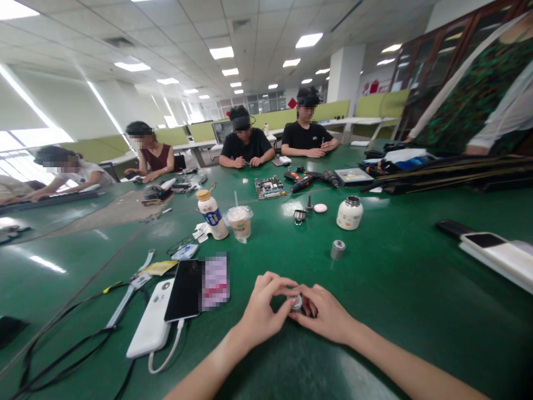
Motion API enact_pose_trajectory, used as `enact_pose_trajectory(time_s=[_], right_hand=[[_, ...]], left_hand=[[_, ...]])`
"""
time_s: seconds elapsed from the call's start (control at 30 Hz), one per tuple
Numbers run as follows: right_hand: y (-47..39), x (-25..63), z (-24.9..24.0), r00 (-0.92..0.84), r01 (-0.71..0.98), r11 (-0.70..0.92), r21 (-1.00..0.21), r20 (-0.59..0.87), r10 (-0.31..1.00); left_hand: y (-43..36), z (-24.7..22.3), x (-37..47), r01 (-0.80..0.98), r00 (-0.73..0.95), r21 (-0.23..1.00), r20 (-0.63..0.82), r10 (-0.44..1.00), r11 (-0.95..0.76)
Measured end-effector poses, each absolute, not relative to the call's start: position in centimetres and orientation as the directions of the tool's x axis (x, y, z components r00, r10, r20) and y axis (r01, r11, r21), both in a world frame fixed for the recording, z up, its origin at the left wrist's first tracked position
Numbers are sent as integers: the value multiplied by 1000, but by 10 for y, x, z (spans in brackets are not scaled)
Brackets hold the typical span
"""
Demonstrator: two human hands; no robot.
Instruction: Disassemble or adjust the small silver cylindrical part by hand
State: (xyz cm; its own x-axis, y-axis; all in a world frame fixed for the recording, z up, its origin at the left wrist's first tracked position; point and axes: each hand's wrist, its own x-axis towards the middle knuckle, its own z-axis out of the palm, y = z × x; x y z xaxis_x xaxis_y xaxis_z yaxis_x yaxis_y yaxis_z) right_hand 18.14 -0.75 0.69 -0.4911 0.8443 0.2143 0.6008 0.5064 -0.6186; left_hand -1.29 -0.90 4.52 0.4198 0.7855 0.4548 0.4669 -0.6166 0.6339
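My left hand (pixel 268 305) and my right hand (pixel 325 312) meet low in the middle of the view. Between their fingers is a small round silvery metal piece (pixel 297 303), partly covered by the fingertips. Both hands are closed on it, just above the green table (pixel 387 289). A short grey metal cylinder (pixel 338 250) stands beyond my right hand. Farther back are a cream flask (pixel 350 214) with its lid off, a dark cap with a ring (pixel 299 216), a small dark upright part (pixel 309 204) and a pink oval piece (pixel 320 208).
On the left lie a white power bank (pixel 150 322) with a cable, a black phone (pixel 183 291) and straps. A bottle (pixel 213 216) and a lidded cup (pixel 240 223) stand behind. A circuit board (pixel 270 188) and a power drill (pixel 300 183) lie farther off. Several people sit around.
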Motion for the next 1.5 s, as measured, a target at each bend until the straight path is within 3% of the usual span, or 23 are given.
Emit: enact_pose_trajectory(time_s=[0.17,0.5,0.73,1.03,1.27,1.5], right_hand=[[-7,181,7,-496,588,510,-628,217,840],[-9,180,13,-498,585,497,-641,200,844],[-10,181,15,-491,590,487,-644,193,849],[-10,180,17,-481,604,472,-642,178,859],[-10,180,15,-489,602,477,-641,176,854],[-8,181,10,-499,589,502,-634,204,842]], left_hand=[[-13,47,-14,485,439,581,485,757,-653],[-9,42,-9,557,339,600,467,817,-574],[17,24,-27,680,128,579,509,851,-449],[30,2,-37,700,138,587,448,883,-407],[17,17,-24,647,97,619,511,854,-445],[-10,32,-6,492,189,681,524,831,-542]])
